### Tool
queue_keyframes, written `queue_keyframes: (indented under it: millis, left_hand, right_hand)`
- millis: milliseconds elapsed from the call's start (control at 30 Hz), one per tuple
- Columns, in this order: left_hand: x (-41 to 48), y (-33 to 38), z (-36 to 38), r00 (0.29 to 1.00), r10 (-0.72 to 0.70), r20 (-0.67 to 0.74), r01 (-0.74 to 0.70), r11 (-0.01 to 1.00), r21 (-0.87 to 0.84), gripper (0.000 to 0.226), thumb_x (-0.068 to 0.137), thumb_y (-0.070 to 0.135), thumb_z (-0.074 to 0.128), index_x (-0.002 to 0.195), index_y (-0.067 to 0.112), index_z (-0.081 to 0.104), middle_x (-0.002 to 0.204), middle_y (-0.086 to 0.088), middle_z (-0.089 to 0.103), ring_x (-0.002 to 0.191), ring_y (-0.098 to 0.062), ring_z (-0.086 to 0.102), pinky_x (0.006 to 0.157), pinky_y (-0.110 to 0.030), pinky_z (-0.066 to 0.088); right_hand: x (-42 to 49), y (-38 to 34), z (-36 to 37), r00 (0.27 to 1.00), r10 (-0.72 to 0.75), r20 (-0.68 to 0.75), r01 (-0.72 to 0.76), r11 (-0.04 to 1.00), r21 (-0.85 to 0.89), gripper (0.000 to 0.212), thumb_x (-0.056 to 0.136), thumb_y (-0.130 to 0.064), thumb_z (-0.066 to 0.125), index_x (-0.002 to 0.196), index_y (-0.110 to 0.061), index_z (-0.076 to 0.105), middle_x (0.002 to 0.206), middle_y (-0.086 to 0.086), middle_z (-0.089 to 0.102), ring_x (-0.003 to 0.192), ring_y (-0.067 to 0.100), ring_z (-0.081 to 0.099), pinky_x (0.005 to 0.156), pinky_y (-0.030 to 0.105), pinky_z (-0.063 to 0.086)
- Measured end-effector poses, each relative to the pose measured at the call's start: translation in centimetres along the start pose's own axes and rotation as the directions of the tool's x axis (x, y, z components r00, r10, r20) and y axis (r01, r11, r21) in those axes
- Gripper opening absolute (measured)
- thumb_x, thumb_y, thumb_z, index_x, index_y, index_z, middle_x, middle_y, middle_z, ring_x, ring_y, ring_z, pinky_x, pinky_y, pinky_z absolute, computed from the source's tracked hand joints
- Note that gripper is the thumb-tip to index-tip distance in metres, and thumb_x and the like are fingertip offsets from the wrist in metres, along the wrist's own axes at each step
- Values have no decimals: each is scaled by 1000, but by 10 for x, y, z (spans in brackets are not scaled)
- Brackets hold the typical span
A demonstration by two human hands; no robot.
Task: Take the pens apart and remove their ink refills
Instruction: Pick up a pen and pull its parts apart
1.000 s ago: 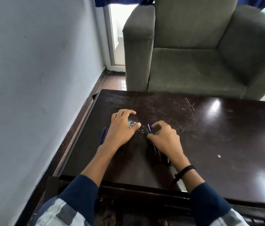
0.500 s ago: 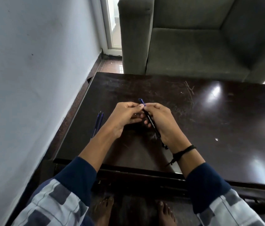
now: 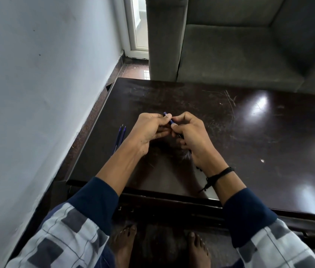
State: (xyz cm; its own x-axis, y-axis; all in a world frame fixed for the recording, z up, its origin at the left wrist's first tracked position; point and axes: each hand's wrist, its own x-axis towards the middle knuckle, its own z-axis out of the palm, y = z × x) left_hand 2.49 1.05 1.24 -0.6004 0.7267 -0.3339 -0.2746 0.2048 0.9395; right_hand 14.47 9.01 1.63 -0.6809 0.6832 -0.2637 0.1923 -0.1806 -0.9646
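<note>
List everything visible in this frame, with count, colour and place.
held pen: 1, blue and black, lifted above the table
loose pens: 2, blue, side by side on the table near its left edge
table: 1, dark brown, in front of the person
armchair: 1, grey, beyond the table
wall: 1, pale, at left
wristband: 1, black, right wrist
left hand: 1, pinching the pen's upper end
right hand: 1, gripping the pen's barrel
feet: 2, bare, below the table

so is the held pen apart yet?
Cannot tell: left hand and right hand cover most of the pen; only its blue end shows.
</note>
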Motion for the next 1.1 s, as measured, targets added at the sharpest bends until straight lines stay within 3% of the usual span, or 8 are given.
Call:
queue_keyframes:
  millis: [333, 467, 567, 633, 700, 833, 967, 1100]
  left_hand:
    - [3, 3, -2, 1000, 4, -13, -5, 999, -38, 22, 99, 18, 62, 111, 3, 72, 95, -11, 78, 86, -22, 77, 72, -32, 62]
    - [6, 9, -11, 989, 69, -130, -74, 997, -34, 20, 99, 22, 62, 104, 6, 73, 87, -10, 77, 76, -20, 77, 64, -26, 60]
    - [11, 13, -25, 952, 182, -246, -143, 976, 167, 17, 96, 27, 66, 93, 13, 75, 82, -10, 77, 67, -18, 73, 62, -28, 61]
    - [13, 14, -32, 946, 255, -199, -118, 844, 523, 19, 90, 39, 70, 82, 22, 74, 73, -2, 74, 64, -15, 72, 68, -33, 60]
    - [11, 13, -31, 976, 186, -113, -21, 597, 802, 22, 84, 49, 73, 80, 27, 72, 77, 3, 71, 71, -17, 69, 73, -33, 54]
    - [4, 5, -15, 994, 93, -53, 32, 212, 977, 28, 83, 44, 76, 102, 24, 69, 102, -4, 64, 93, -30, 65, 72, -36, 43]
    - [1, -1, -12, 991, 129, -25, 2, 176, 984, 26, 83, 35, 78, 100, 22, 65, 108, -6, 67, 95, -31, 66, 69, -36, 42]
    - [0, 3, -15, 993, 117, -22, 2, 170, 985, 30, 81, 46, 79, 100, 25, 67, 108, -1, 65, 97, -28, 66, 71, -36, 43]
  right_hand:
    - [-3, 1, 2, 999, -45, 17, 46, 998, -53, 16, 105, -15, 57, 119, -16, 65, 69, 0, 56, 41, -1, 44, 37, 15, 31]
    - [0, 0, 1, 992, 26, 122, -2, 982, -188, 19, 108, -23, 52, 126, -27, 57, 63, -3, 63, 43, 3, 46, 39, 18, 32]
    - [4, 0, -4, 989, 72, 127, -48, 981, -188, 21, 108, -19, 50, 127, -24, 57, 62, -3, 68, 50, 7, 54, 46, 20, 40]
    - [6, 0, -9, 996, 84, 39, -79, 990, -115, 20, 108, -14, 50, 125, -16, 61, 65, 0, 71, 57, 8, 56, 53, 22, 44]
    - [10, 0, -15, 994, 84, -66, -85, 996, -11, 20, 107, -12, 51, 120, -11, 66, 73, 3, 75, 64, 8, 58, 64, 24, 48]
    - [10, -3, -20, 979, 132, -155, -107, 981, 160, 15, 102, -16, 62, 114, -15, 71, 91, 1, 75, 72, 10, 62, 63, 23, 54]
    - [8, -4, -17, 972, 174, -159, -126, 954, 272, 9, 96, -18, 71, 105, -15, 70, 90, 1, 62, 76, 16, 67, 60, 24, 58]
    - [8, -3, -15, 973, 176, -148, -127, 949, 289, 7, 95, -16, 72, 101, -16, 71, 81, -1, 66, 73, 13, 68, 62, 24, 58]
